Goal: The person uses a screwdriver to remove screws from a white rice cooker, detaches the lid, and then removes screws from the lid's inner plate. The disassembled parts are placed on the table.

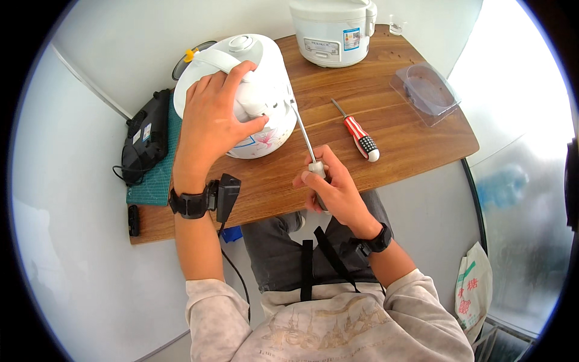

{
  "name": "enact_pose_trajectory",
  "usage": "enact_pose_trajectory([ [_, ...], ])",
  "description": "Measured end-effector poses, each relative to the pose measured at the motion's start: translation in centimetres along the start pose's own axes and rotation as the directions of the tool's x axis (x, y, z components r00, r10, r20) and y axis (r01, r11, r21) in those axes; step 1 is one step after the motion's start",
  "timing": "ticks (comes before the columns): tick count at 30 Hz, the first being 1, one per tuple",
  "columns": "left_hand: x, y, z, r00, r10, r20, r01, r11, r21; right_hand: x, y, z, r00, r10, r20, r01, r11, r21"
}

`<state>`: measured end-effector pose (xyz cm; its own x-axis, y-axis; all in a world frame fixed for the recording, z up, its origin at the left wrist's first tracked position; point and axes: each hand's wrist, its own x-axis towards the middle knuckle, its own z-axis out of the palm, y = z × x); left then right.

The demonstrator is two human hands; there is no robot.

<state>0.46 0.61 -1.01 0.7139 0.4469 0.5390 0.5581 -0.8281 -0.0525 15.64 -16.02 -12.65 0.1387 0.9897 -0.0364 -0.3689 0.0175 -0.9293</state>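
Note:
A white rice cooker [274, 54] with a pink flower print stands at the left of the wooden table. My left hand [216, 108] grips its top front, fingers curled over the white part and thumb pressed near the front edge. In my right hand [335, 187] is a screwdriver [306, 134] with a pale handle and a long metal shaft. The shaft slants up and away from me, its tip at the cooker's right side; whether it sits in a screw or gap is too small to tell. My right fingers close around the handle.
Another screwdriver [362, 139], red, white and dark blue, lies to the right. A second rice cooker [332, 36] stands at the back, a clear plastic tray [426, 90] at the right. On the left are a black case [146, 136] and a green mat [158, 181].

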Motion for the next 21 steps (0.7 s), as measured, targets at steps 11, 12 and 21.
enact_pose_trajectory([
  [11, 0.0, 0.2, 0.8, 0.995, 0.003, -0.097, 0.002, 0.999, 0.054, 0.1, 0.2, -0.2, 0.997, 0.034, 0.071, -0.039, 0.996, 0.077],
  [12, 0.1, 0.2, 0.9, 0.995, -0.001, -0.102, 0.007, 0.998, 0.059, 0.0, 0.1, 0.0, 0.997, 0.033, 0.063, -0.037, 0.997, 0.064],
  [21, 0.0, 0.3, 0.8, 0.995, -0.02, -0.096, 0.027, 0.997, 0.074, 0.0, -0.3, 0.3, 0.996, 0.042, 0.074, -0.046, 0.997, 0.054],
])
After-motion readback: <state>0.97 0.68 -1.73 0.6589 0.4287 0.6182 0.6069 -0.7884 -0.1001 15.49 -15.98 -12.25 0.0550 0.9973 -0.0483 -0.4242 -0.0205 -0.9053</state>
